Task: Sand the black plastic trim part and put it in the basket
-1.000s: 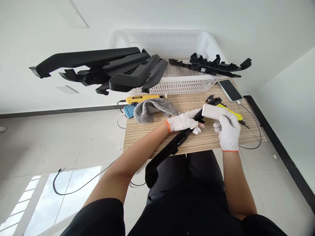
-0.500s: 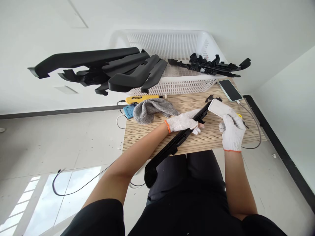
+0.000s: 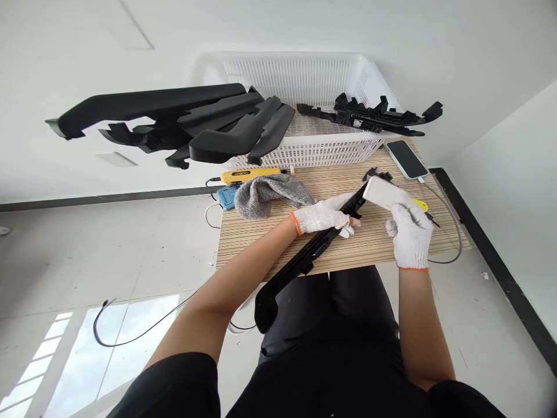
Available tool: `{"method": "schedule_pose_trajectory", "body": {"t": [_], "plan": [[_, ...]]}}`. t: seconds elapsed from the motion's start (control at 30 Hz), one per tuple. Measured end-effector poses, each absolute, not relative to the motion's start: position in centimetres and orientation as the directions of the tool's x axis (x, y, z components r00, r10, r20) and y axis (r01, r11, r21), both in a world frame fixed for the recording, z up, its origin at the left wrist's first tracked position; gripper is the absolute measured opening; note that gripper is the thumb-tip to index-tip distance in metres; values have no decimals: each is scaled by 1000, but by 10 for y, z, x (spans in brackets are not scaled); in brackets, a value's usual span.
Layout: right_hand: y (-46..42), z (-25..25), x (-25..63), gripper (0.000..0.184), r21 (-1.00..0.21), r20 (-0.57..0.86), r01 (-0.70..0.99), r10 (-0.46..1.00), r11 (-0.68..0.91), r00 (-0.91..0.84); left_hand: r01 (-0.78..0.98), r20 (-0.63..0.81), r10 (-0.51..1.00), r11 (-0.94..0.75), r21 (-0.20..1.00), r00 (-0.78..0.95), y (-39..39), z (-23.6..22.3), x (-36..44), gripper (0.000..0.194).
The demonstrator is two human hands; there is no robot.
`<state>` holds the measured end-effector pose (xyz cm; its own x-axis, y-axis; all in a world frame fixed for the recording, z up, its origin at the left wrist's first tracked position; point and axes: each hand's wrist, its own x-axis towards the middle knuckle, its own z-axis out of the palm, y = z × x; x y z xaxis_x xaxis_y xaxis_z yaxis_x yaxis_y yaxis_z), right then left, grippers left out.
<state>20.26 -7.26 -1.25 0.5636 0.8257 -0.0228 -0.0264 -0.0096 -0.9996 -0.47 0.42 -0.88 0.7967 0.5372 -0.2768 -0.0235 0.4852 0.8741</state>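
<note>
My left hand (image 3: 325,216), in a white knit glove with an orange cuff, is wrapped round a long black plastic trim piece (image 3: 300,261). The piece lies slantwise across the table, its ribbed inner side showing and its curved near end sticking out over my lap. My right hand (image 3: 410,235), gloved alike, grips a flat white rectangular block (image 3: 387,194) with rounded corners. The block hangs over the far end of the trim piece; whether they touch I cannot tell. Behind my right hand a yellow-handled tool (image 3: 420,205) is partly hidden.
A white plastic basket (image 3: 322,154) stands at the back with several black trim pieces (image 3: 235,133) jutting out leftward and more (image 3: 369,119) at right. A grey cloth (image 3: 270,194), a yellow tool (image 3: 250,175), a blue device (image 3: 227,196) and a cabled phone (image 3: 407,159) lie on the table (image 3: 243,247).
My right hand has moved the white block slightly left over the far end of the trim piece, uncovering more of the yellow-handled tool. My left hand keeps its hold.
</note>
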Motion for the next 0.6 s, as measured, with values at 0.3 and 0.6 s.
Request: {"method": "schedule_pose_trajectory", "body": {"t": [0.3,0.6], "plan": [[-75,-11,204,36,-999,-35,16,856,-51,516,-13,-284,532,486,874,798,5,-11,-5,101],[-75,-13,207,53,-994,-52,63,911,-85,409,-1,-282,560,450,893,779,3,-5,-2,96]]}}
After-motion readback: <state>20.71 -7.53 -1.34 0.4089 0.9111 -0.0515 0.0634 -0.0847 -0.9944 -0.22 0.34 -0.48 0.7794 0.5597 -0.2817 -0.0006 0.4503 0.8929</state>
